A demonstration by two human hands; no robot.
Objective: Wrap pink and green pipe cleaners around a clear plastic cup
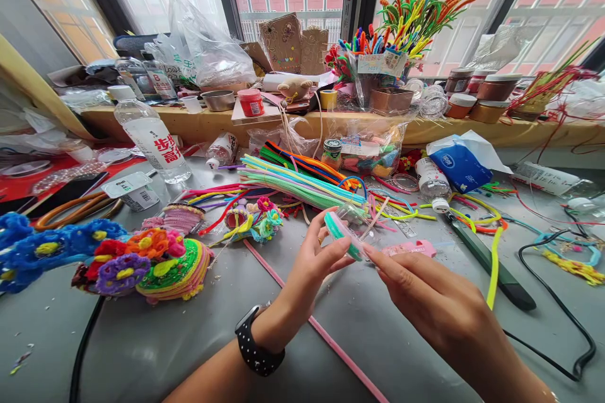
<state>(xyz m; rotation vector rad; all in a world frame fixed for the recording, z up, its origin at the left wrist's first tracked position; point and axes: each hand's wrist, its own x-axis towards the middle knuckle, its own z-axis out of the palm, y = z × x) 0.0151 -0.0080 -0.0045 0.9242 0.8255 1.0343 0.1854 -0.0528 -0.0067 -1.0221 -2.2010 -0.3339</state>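
Note:
My left hand (314, 264), with a black watch on the wrist, pinches a small coiled green-and-pink pipe cleaner disc (344, 236) above the grey table (142, 340). My right hand (425, 299) grips the same disc from the right with thumb and forefinger. A long pink pipe cleaner (321, 327) lies on the table under my hands. A bundle of pastel pipe cleaners (297, 186) lies just beyond them.
Finished pipe cleaner flowers (137, 261) lie at the left, blue ones (42, 249) further left. A water bottle (151, 135) stands behind them. A black-handled tool (491, 264) and black cable (562, 308) lie at the right. The window ledge (212, 123) holds jars, bags and a pot of pipe cleaners (406, 19).

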